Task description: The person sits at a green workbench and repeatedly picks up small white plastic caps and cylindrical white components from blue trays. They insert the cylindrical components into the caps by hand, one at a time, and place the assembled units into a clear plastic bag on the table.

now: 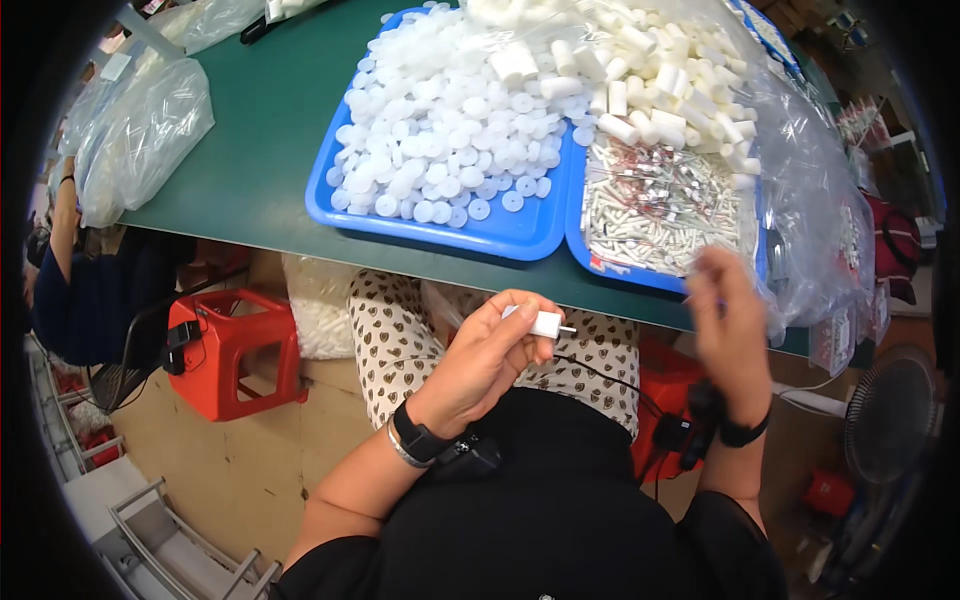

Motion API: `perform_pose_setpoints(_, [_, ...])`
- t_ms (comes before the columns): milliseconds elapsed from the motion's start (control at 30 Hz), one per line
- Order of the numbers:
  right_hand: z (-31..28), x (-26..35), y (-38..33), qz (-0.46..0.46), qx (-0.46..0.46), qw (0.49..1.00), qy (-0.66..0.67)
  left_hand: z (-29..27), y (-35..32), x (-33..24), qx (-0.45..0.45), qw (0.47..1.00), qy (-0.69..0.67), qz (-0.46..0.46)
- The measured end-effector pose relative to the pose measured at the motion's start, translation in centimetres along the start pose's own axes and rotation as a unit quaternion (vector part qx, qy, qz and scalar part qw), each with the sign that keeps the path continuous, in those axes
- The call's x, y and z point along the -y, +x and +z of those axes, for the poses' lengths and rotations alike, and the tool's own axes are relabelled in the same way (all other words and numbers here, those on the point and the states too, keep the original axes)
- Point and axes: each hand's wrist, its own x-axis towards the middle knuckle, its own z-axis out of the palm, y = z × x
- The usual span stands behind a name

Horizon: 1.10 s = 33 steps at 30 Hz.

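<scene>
My left hand (pixel 505 345) is closed around a small white block (pixel 545 324), held over my lap just off the table's edge. A thin metal pin (pixel 568 330) sticks out of the block's right end. My right hand (pixel 727 300), smeared by motion, hovers by the front right corner of the right blue tray (pixel 630 275); its fingers are too blurred to show if they hold anything. Many small white cylindrical pieces (pixel 640 215) lie in that tray, with red-and-metal bits (pixel 655 180) among them. Thicker cream-white tubes (pixel 670 85) are heaped behind these.
Translucent white discs (pixel 430 130) fill the left blue tray (pixel 480 243) on the green table (pixel 250 130). Clear plastic bags lie left (pixel 160 130) and right (pixel 810 190). A red stool (pixel 235 350) stands left, a fan (pixel 890 415) right. Another person's arm (pixel 63 220) shows far left.
</scene>
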Motion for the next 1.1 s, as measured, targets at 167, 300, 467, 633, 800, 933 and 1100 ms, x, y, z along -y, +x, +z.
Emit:
perform_pose_setpoints(167, [4.4, 2.3, -1.5, -0.206, 0.149, 0.967, 0.025, 0.9, -0.2, 0.1, -0.026, 0.999, -0.008, 0.037])
perform_pose_setpoints(300, [6.5, 2.6, -2.1, -0.179, 0.141, 0.971, 0.072, 0.5, -0.3, 0.8, -0.054, 0.995, 0.016, 0.078])
perform_pose_setpoints(467, [7.9, 2.8, -2.6, -0.127, 0.147, 0.976, 0.101, 0.7, -0.5, 2.2, -0.113, 0.949, 0.217, 0.200])
perform_pose_setpoints(633, [8.5, 2.1, -2.7, -0.130, 0.134, 0.974, 0.127, -0.3, -0.7, 3.0, -0.085, 0.911, 0.331, 0.233])
perform_pose_setpoints(800, [8.2, 1.9, -2.3, -0.260, 0.152, 0.951, 0.067, 0.3, -0.8, 1.9, 0.016, 0.902, 0.393, 0.178])
perform_pose_setpoints(933, [9.0, 1.4, -2.6, -0.278, 0.167, 0.940, 0.100, 0.1, -0.5, 2.0, 0.082, 0.911, 0.364, 0.174])
perform_pose_setpoints(1100, [9.6, 1.3, -2.9, -0.260, 0.172, 0.944, 0.106, -0.3, -0.7, 1.9, 0.081, 0.934, 0.329, 0.118])
